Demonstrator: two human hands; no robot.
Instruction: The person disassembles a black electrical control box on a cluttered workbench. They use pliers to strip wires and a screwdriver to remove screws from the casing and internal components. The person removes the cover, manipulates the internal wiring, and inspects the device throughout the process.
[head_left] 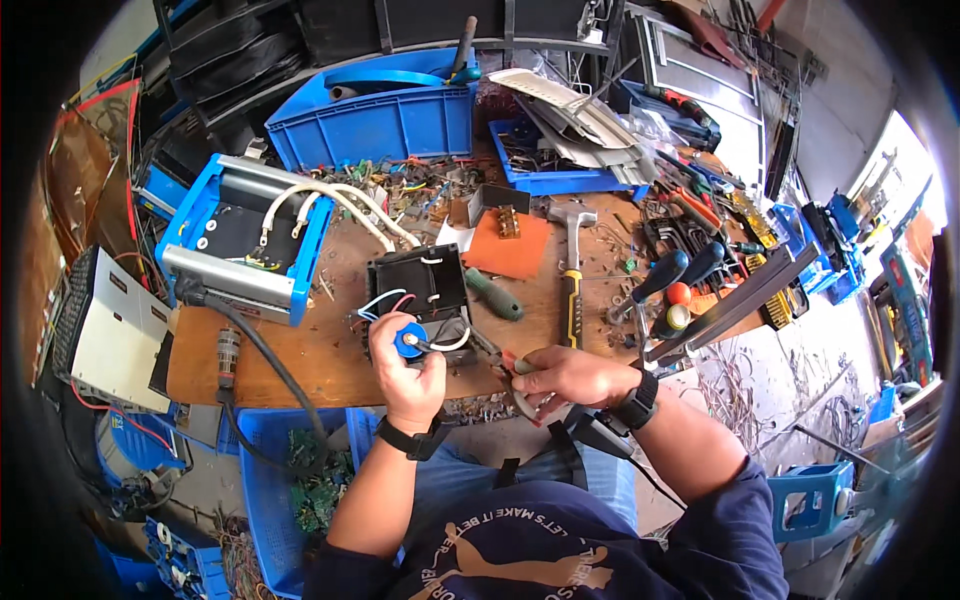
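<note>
Near the desk's (335, 335) front edge, the left grip (405, 385) pinches a blue round part (409, 341); rightward, the right grip (582, 378), closed round a red-handled tool (509, 361), slants it toward the black box (408, 284).

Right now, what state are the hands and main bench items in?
Left hand: closed on blue round part
Right hand: closed on red-handled tool
Black box: open
Blue-framed case: open
Hammer: lying down
Blue crate at the back: uncovered, things inside
</note>
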